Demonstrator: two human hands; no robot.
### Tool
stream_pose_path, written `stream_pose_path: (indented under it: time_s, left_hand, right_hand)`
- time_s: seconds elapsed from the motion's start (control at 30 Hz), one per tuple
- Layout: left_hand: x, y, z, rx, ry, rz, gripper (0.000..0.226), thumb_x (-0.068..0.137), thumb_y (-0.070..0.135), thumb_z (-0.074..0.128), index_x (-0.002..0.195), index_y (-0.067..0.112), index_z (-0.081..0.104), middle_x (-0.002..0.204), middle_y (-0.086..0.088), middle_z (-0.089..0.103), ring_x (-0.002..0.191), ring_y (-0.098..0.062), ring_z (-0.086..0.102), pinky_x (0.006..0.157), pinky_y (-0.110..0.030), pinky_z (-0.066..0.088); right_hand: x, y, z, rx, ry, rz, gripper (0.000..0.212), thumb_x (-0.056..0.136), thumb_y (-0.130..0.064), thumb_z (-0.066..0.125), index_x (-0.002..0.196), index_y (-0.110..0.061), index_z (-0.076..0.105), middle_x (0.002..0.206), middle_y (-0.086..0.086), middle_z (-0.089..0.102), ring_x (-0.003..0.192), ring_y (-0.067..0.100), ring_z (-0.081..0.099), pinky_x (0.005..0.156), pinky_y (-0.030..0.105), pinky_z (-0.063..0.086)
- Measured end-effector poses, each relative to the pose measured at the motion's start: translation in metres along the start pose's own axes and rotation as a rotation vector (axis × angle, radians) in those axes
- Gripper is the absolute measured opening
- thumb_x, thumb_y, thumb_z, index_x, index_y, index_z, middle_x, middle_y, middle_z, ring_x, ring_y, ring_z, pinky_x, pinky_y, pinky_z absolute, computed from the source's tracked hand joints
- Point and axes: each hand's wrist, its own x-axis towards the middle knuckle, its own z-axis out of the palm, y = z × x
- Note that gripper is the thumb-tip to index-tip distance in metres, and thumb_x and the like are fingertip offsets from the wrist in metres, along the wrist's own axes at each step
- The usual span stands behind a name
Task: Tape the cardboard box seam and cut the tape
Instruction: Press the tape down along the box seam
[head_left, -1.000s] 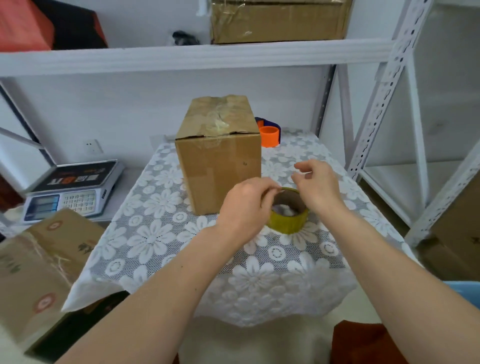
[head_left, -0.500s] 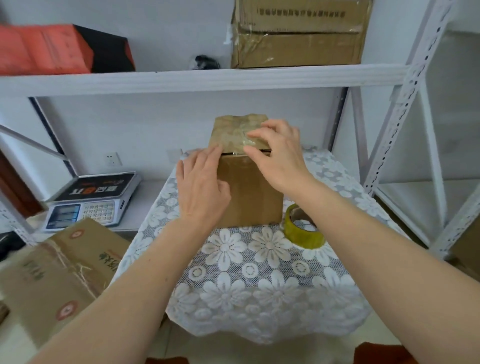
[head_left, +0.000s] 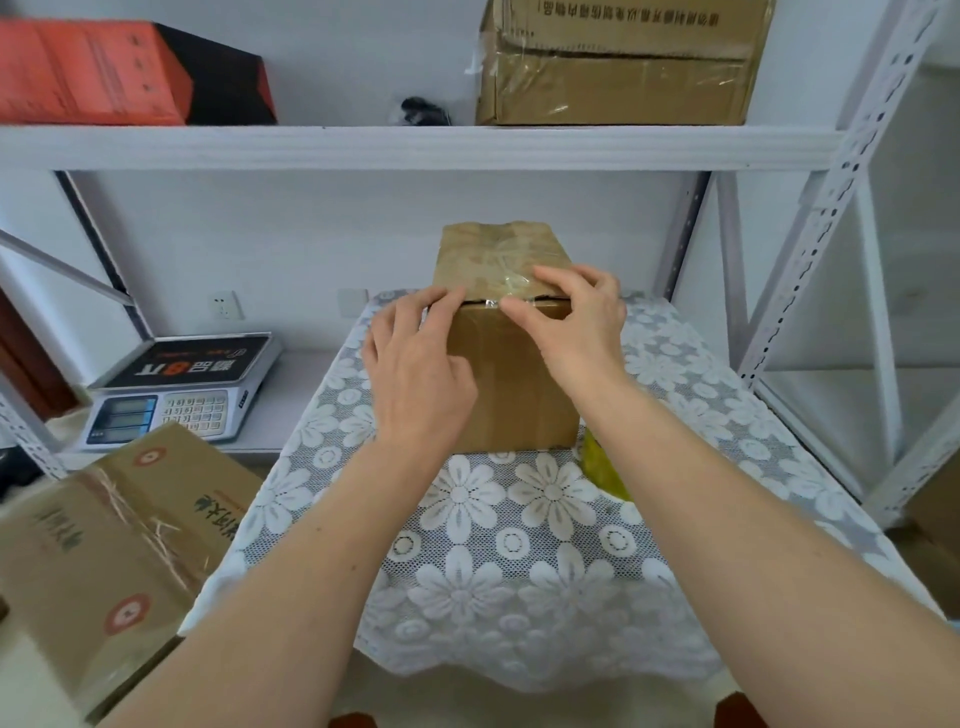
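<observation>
A small brown cardboard box (head_left: 514, 384) stands upright on the lace-covered table (head_left: 519, 545). Its top flap is wrinkled, carries old clear tape, and gapes slightly along the near edge. My left hand (head_left: 415, 374) lies flat against the box's near left corner, fingers spread, fingertips at the top edge. My right hand (head_left: 571, 317) rests on the near top edge, fingers pressing the flap and a strip of clear tape there. The yellow tape roll (head_left: 602, 465) lies on the table right of the box, mostly hidden by my right forearm.
A white metal shelf (head_left: 415, 148) spans above, holding a large cardboard carton (head_left: 613, 67) and a red-black box (head_left: 130, 73). A weighing scale (head_left: 182, 389) sits on a low shelf at left. Another cardboard box (head_left: 119, 545) stands at lower left. Shelf uprights (head_left: 810, 234) rise at right.
Both hands left the tape roll and went up to the box. Over the last half second the left hand slid to the near left corner and the right settled on the flap edge.
</observation>
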Motion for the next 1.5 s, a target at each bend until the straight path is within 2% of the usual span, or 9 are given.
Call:
stream_pose_path:
  time_s: [0.13, 0.43, 0.6, 0.8, 0.97, 1.1, 1.3, 1.43, 1.5]
  left_hand:
    - [0.000, 0.001, 0.002, -0.060, 0.002, -0.023, 0.068, 0.064, 0.005, 0.040, 0.129, 0.021, 0.056, 0.130, -0.003, 0.053, 0.107, -0.032, 0.049, 0.098, -0.047, 0.039]
    - [0.001, 0.005, 0.006, -0.126, 0.044, -0.057, 0.065, 0.066, -0.001, 0.041, 0.125, 0.019, 0.059, 0.125, -0.004, 0.055, 0.101, -0.031, 0.047, 0.093, -0.045, 0.042]
    - [0.000, 0.006, 0.008, -0.133, 0.066, -0.048, 0.064, 0.066, -0.005, 0.043, 0.123, 0.018, 0.060, 0.122, -0.004, 0.056, 0.097, -0.030, 0.047, 0.088, -0.041, 0.043]
    - [0.001, 0.004, 0.012, -0.145, 0.087, -0.058, 0.063, 0.065, -0.003, 0.041, 0.120, 0.018, 0.061, 0.120, -0.004, 0.056, 0.095, -0.029, 0.047, 0.087, -0.040, 0.043]
    - [0.000, 0.004, 0.014, -0.125, 0.092, -0.056, 0.063, 0.064, -0.003, 0.042, 0.120, 0.019, 0.061, 0.120, -0.004, 0.056, 0.095, -0.031, 0.047, 0.084, -0.046, 0.044]
    - [0.000, 0.004, 0.013, -0.096, 0.091, -0.056, 0.063, 0.063, -0.002, 0.042, 0.119, 0.020, 0.061, 0.120, -0.003, 0.057, 0.095, -0.031, 0.049, 0.085, -0.047, 0.044]
    - [0.001, 0.004, 0.015, -0.093, 0.098, -0.062, 0.062, 0.063, -0.002, 0.043, 0.119, 0.020, 0.060, 0.120, -0.003, 0.056, 0.096, -0.031, 0.050, 0.087, -0.046, 0.043]
    - [0.000, 0.003, 0.017, -0.083, 0.108, -0.053, 0.063, 0.063, -0.003, 0.044, 0.119, 0.020, 0.061, 0.121, -0.003, 0.057, 0.096, -0.031, 0.051, 0.087, -0.044, 0.043]
    - [0.000, 0.002, 0.017, -0.083, 0.108, -0.050, 0.063, 0.063, -0.003, 0.044, 0.119, 0.020, 0.061, 0.120, -0.004, 0.057, 0.096, -0.031, 0.051, 0.087, -0.044, 0.043]
  right_hand:
    - [-0.001, 0.003, 0.003, 0.016, 0.055, 0.001, 0.050, 0.069, -0.048, 0.076, 0.115, -0.033, 0.064, 0.131, -0.006, 0.042, 0.124, 0.017, 0.035, 0.088, 0.023, 0.029]
    - [-0.004, 0.002, 0.006, -0.024, 0.098, -0.014, 0.056, 0.063, -0.052, 0.078, 0.113, -0.032, 0.063, 0.124, -0.008, 0.043, 0.119, 0.017, 0.036, 0.082, 0.022, 0.029]
    - [-0.006, 0.005, 0.013, -0.059, 0.117, -0.042, 0.066, 0.051, -0.057, 0.082, 0.108, -0.031, 0.059, 0.119, -0.009, 0.038, 0.115, 0.020, 0.035, 0.090, 0.025, 0.033]
    - [-0.002, 0.006, 0.015, -0.007, 0.101, -0.008, 0.060, 0.055, -0.056, 0.080, 0.106, -0.032, 0.058, 0.114, -0.012, 0.032, 0.114, 0.019, 0.032, 0.096, 0.027, 0.033]
    - [-0.004, 0.011, 0.012, 0.078, 0.074, -0.013, 0.051, 0.061, -0.044, 0.082, 0.107, -0.032, 0.062, 0.115, -0.013, 0.034, 0.115, 0.018, 0.031, 0.092, 0.023, 0.028]
    - [-0.006, 0.015, 0.007, 0.139, 0.047, -0.028, 0.047, 0.065, -0.034, 0.083, 0.108, -0.032, 0.064, 0.117, -0.014, 0.037, 0.118, 0.017, 0.032, 0.098, 0.024, 0.028]
    - [-0.009, 0.015, 0.012, 0.190, 0.126, -0.043, 0.042, 0.063, -0.041, 0.082, 0.101, -0.034, 0.065, 0.115, -0.015, 0.041, 0.118, 0.015, 0.033, 0.105, 0.033, 0.031]
    - [-0.008, 0.022, 0.011, 0.225, 0.114, -0.069, 0.038, 0.067, -0.033, 0.081, 0.102, -0.034, 0.067, 0.115, -0.016, 0.042, 0.117, 0.018, 0.035, 0.093, 0.017, 0.029]
    - [-0.007, 0.024, 0.008, 0.246, 0.096, -0.091, 0.035, 0.069, -0.029, 0.080, 0.100, -0.037, 0.066, 0.111, -0.020, 0.042, 0.119, 0.019, 0.039, 0.096, 0.020, 0.031]
